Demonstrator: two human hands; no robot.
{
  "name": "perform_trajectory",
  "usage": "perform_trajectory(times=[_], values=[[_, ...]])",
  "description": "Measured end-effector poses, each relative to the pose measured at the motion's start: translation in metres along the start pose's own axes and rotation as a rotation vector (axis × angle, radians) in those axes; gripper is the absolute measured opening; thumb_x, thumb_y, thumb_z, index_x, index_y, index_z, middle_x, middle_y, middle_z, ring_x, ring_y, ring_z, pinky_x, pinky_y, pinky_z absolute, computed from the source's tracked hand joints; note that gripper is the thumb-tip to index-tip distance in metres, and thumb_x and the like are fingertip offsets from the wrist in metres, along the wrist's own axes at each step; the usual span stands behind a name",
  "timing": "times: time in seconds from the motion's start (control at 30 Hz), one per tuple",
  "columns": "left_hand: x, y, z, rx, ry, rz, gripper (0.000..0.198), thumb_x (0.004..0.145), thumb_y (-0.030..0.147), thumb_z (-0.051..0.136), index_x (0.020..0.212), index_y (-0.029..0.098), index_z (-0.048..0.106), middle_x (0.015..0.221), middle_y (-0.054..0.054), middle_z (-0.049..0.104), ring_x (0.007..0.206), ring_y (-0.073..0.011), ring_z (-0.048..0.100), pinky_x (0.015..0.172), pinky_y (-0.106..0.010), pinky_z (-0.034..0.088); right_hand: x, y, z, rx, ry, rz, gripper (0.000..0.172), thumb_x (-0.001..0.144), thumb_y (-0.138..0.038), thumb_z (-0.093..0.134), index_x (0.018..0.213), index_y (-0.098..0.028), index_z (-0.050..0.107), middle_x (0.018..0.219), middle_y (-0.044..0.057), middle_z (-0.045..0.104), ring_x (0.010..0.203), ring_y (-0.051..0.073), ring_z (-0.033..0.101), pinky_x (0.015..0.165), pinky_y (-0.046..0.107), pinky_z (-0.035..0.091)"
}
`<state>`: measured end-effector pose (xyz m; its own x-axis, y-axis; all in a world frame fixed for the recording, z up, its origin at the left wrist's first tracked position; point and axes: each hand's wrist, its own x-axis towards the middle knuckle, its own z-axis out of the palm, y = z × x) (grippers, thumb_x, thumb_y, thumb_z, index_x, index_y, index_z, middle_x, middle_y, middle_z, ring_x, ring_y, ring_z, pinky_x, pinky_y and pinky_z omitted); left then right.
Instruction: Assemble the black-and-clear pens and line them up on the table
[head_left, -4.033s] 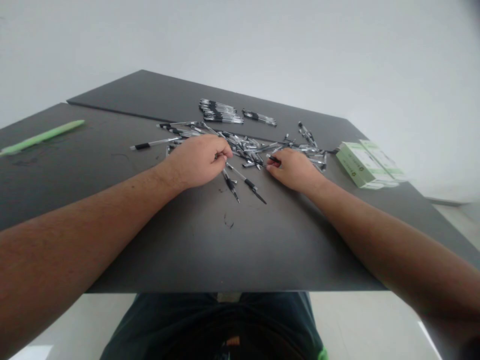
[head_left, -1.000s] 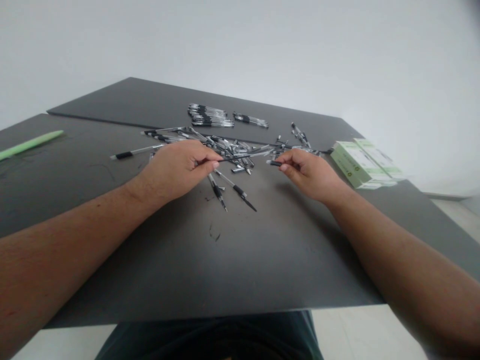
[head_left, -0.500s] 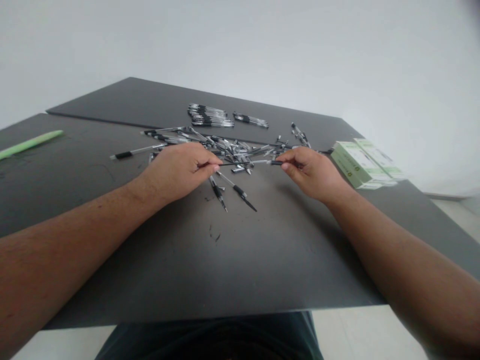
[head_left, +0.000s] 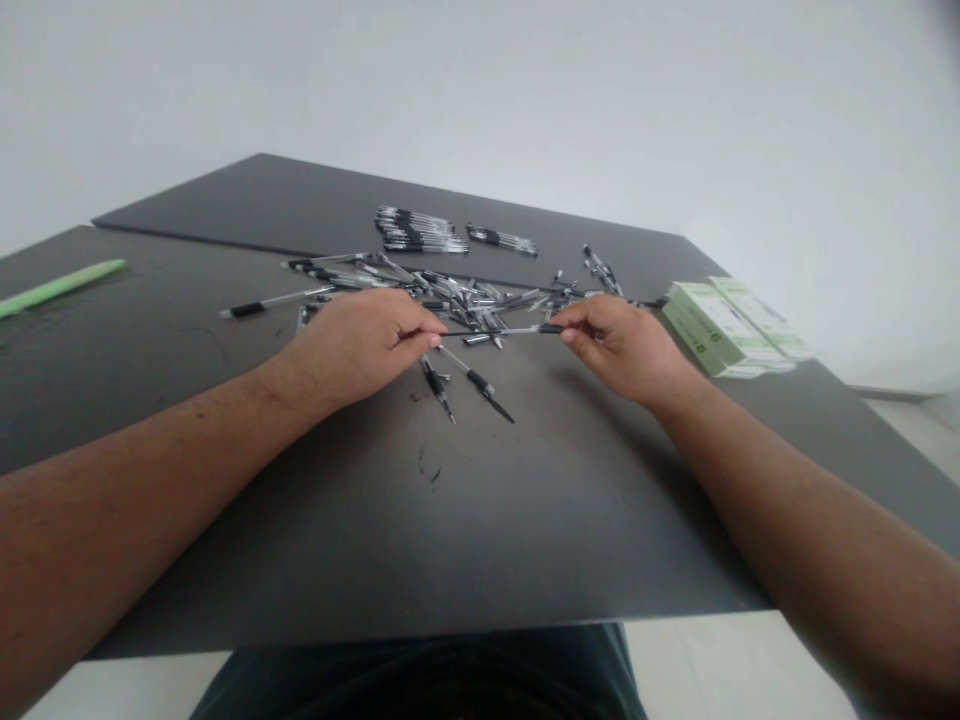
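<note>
- Firstly, left of centre, the left hand [head_left: 367,338] has thumb and forefinger closed on a dark rod [head_left: 471,332], perhaps a refill; too slack a pinch could let it swing off line.
- At the centre of the frame, the rod points right and seems to meet a clear barrel [head_left: 523,330]; whether its tip is inside is too fine to tell. Pushed at a slant, it might bend or catch.
- In the upper middle, beyond the held pieces, lies a loose heap of pens [head_left: 450,288]; a dropped part could get lost there, the colours being so alike. Just below centre, two loose pens [head_left: 480,381] lie slanted, where a lowered wrist might nudge them.
- Right of centre, the right hand [head_left: 626,345] pinches the barrel's black grip [head_left: 551,328]; squeezing unevenly could twist the barrel askew.
- Towards the right edge, pale green boxes [head_left: 705,330] stand near that hand; a wide sweep could knock them.
- Across the whole width runs a dark grey table [head_left: 480,540], crossed by a seam [head_left: 210,240] and scuffed with dark marks [head_left: 427,467] below centre.
- Around it, a plain pale wall [head_left: 480,90] fills the top, and pale floor [head_left: 720,660] shows at lower left and right.
</note>
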<state>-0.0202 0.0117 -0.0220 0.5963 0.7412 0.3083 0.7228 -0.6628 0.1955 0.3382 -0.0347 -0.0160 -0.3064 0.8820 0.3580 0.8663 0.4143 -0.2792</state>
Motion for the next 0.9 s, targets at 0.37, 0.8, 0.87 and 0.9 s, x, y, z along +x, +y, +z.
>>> perform_trajectory(times=[0.37, 0.8, 0.87, 0.9], values=[[0.001, 0.002, -0.001, 0.027, -0.027, -0.002, 0.055, 0.108, 0.048, 0.044, 0.125, 0.022, 0.090, 0.118, -0.011, 0.088, 0.118, -0.0314, 0.080, 0.107, -0.042, 0.058, -0.001, 0.011, 0.009, 0.006, 0.093, -0.115, 0.024, 0.103, -0.028, 0.069, 0.119, -0.026, 0.087, 0.113, 0.009, 0.088, 0.103, 0.031, 0.081, 0.092, 0.041, 0.061], [0.000, 0.000, 0.000, 0.030, -0.032, -0.005, 0.055, 0.107, 0.048, 0.045, 0.124, 0.022, 0.091, 0.116, -0.011, 0.088, 0.115, -0.0317, 0.080, 0.104, -0.043, 0.058, -0.001, 0.009, 0.006, 0.031, 0.102, -0.083, 0.022, 0.101, -0.027, 0.070, 0.115, -0.026, 0.087, 0.107, 0.008, 0.088, 0.096, 0.029, 0.080, 0.084, 0.040, 0.060], [0.000, 0.000, 0.000, 0.035, -0.038, -0.004, 0.055, 0.107, 0.048, 0.044, 0.124, 0.022, 0.091, 0.117, -0.011, 0.088, 0.116, -0.0318, 0.080, 0.104, -0.043, 0.058, -0.001, 0.009, 0.006, 0.032, 0.099, -0.087, 0.022, 0.101, -0.027, 0.070, 0.114, -0.026, 0.087, 0.107, 0.008, 0.088, 0.095, 0.029, 0.080, 0.084, 0.040, 0.061], [0.001, 0.000, 0.000, 0.039, -0.041, -0.003, 0.055, 0.108, 0.047, 0.044, 0.124, 0.023, 0.090, 0.118, -0.011, 0.088, 0.116, -0.0321, 0.080, 0.104, -0.043, 0.058, 0.000, 0.009, 0.006, 0.034, 0.099, -0.089, 0.022, 0.101, -0.027, 0.069, 0.115, -0.026, 0.087, 0.107, 0.008, 0.088, 0.096, 0.029, 0.080, 0.085, 0.040, 0.061]])
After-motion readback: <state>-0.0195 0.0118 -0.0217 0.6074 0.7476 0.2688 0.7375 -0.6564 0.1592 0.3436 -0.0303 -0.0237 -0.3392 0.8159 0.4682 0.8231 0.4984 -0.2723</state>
